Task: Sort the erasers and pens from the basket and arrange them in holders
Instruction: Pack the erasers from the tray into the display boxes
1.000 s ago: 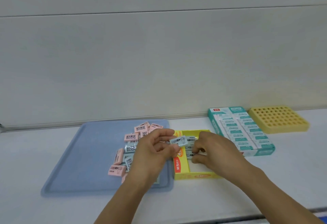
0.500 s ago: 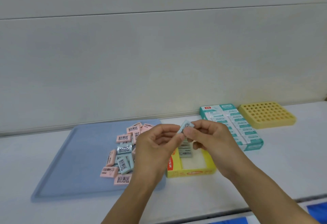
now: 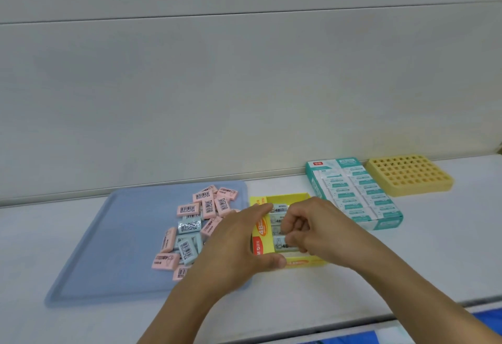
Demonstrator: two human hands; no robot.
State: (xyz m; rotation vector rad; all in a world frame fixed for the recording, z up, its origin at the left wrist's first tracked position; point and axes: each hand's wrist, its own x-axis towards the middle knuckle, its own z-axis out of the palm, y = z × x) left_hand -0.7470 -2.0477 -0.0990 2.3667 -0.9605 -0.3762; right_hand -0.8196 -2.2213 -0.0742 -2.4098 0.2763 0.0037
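Note:
A yellow box (image 3: 288, 197) lies on the white table and holds a row of light-blue erasers (image 3: 279, 208). My right hand (image 3: 315, 231) is over the box, its curled fingers pinching a blue eraser (image 3: 281, 246) at the near end of that row. My left hand (image 3: 236, 240) spans the box's left side, index finger at the far part and thumb on the front wall, holding it. Several loose pink and blue erasers (image 3: 190, 225) lie in a pile on the blue tray (image 3: 108, 248) to the left. No pens are in view.
A teal box (image 3: 353, 194) packed with wrapped erasers stands right of the yellow box. Behind it to the right sits a yellow holder with a grid of holes (image 3: 407, 175). A wall runs close behind the table, and the table's front edge is near my arms.
Half a second ago both hands held the blue eraser up above the box. Now my right hand has lowered it into the row and my left hand has dropped onto the box's side.

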